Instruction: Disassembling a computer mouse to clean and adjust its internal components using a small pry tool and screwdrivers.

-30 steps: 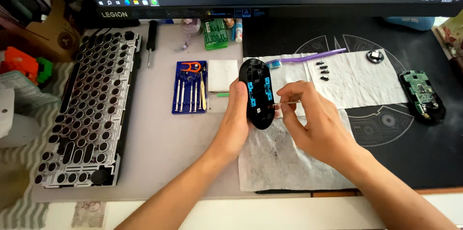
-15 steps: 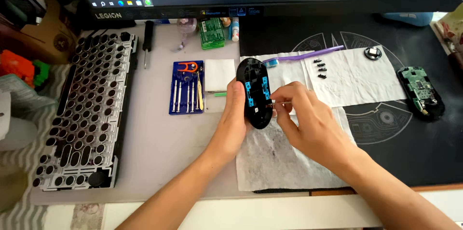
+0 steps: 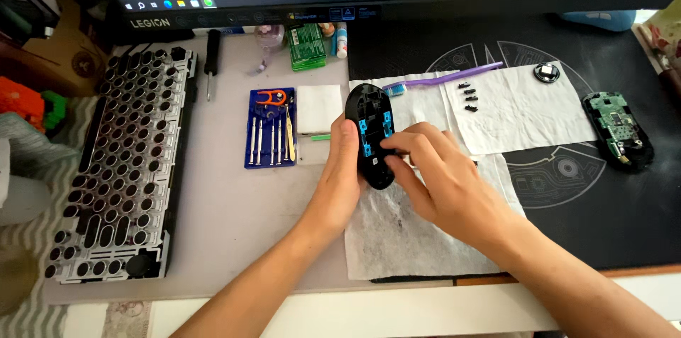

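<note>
Little had shifted since the earlier frames: the black mouse shell (image 3: 370, 132) had been held in the same spot, while the right hand (image 3: 438, 180) had been drawn slightly lower along its right edge. The shell was lying upside-down on the grey-stained paper towel (image 3: 404, 239), at about the centre of the desk, blue inner clips showing. It was clasped from its nine o'clock side by the left hand (image 3: 342, 168), fingers curled around the rim. The right hand's fingertips were pinched together against the shell's four o'clock edge; whether something small was held between them could not be told.

The step in hand was judged to be fine work on the shell's inner rim, picking or cleaning. A steady hold and small, precise finger movement would be called for next.

Room was limited at nine o'clock by the blue tool case (image 3: 270, 127) and, further out, the keycap-less keyboard frame (image 3: 117, 168). At one o'clock, four small screws (image 3: 467, 97) and a purple toothbrush (image 3: 443, 79) were laid on a second towel. At three o'clock the mouse circuit board half (image 3: 617, 131) was set well apart. Open towel was left at six o'clock.
</note>
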